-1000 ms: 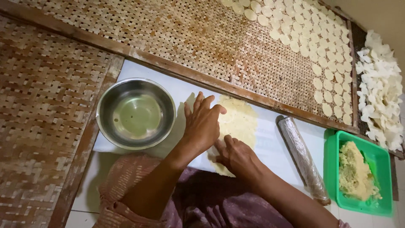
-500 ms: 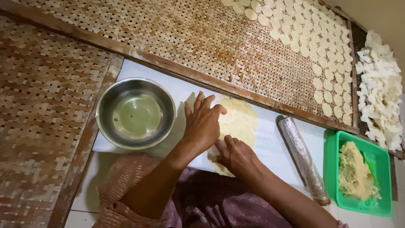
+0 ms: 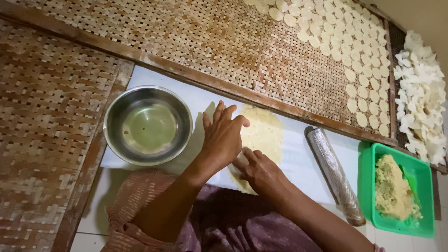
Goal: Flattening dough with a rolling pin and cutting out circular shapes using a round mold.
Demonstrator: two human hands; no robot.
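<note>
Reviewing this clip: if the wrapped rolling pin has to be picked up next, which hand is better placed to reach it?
Probably the right hand. It sits at the near edge of the flattened dough, on the side of the rolling pin. The left hand lies flat on the dough's other side, next to the steel bowl.

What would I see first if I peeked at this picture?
First, two hands in the middle: the left hand lies flat on a thin sheet of pale yellow dough, the right hand beside it at the sheet's near edge. Left of them sits a shiny metal bowl. Up top, rows of little dough rounds cover a woven bamboo tray.
</note>
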